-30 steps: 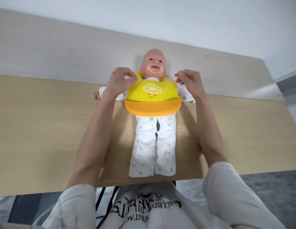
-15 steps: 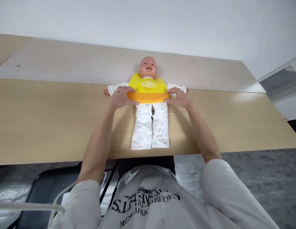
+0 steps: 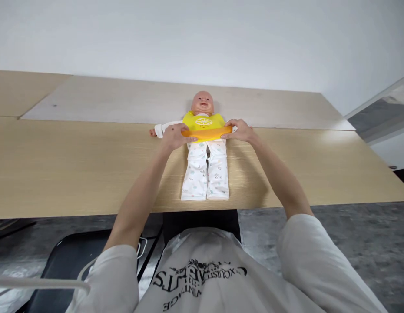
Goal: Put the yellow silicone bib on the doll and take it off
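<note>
Pinching the orange bib pocket (image 3: 206,133), inside unclear, are both hands (image 3: 173,135) (image 3: 240,130).

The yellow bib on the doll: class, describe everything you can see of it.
The bib is bright yellow and smooth, like silicone or soft plastic. It has a white citrus-slice print with small marks below, too tiny to read clearly. An orange band crosses its lower part, with some yellow below. It lies over the chest of the doll, which is on its back. The left hand and right hand grip the band's two ends. Any neck fastening is hidden.
</note>
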The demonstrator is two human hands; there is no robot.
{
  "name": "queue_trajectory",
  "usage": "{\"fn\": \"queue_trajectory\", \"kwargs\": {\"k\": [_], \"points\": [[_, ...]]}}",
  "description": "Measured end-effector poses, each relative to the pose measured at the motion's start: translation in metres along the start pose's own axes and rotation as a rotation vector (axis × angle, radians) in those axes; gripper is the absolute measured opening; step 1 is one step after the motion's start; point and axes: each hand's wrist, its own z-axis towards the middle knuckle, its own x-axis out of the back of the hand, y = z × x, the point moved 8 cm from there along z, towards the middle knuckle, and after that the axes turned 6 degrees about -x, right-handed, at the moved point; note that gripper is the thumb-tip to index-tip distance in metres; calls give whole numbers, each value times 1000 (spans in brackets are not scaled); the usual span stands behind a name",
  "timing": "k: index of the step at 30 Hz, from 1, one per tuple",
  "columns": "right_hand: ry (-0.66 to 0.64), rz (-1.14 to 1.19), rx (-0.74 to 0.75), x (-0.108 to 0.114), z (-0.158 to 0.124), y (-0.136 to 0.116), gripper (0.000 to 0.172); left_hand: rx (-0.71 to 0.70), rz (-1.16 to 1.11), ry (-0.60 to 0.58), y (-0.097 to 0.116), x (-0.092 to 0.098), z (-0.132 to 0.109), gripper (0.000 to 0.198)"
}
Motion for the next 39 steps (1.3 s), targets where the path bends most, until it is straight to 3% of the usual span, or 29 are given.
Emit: {"fn": "queue_trajectory", "kwargs": {"k": [7, 13, 23, 28, 34, 39], "points": [[26, 109, -81, -12, 1, 18, 60, 44, 113, -55, 4, 0, 4, 56], [-11, 179, -151, -22, 4, 22, 52, 43, 86, -20, -1, -3, 1, 47], [-2, 216, -123, -10, 13, 20, 65, 44, 66, 35, 1, 11, 17, 40], [-28, 249, -158, -14, 16, 29, 67, 53, -54, 27, -6, 6, 16, 44], [-113, 397, -111, -34, 4, 36, 67, 3, -346, -111, -26, -19, -2, 66], [-132, 435, -12, -36, -4, 36, 66, 4, -584, -17, -31, -24, -10, 70]]}}
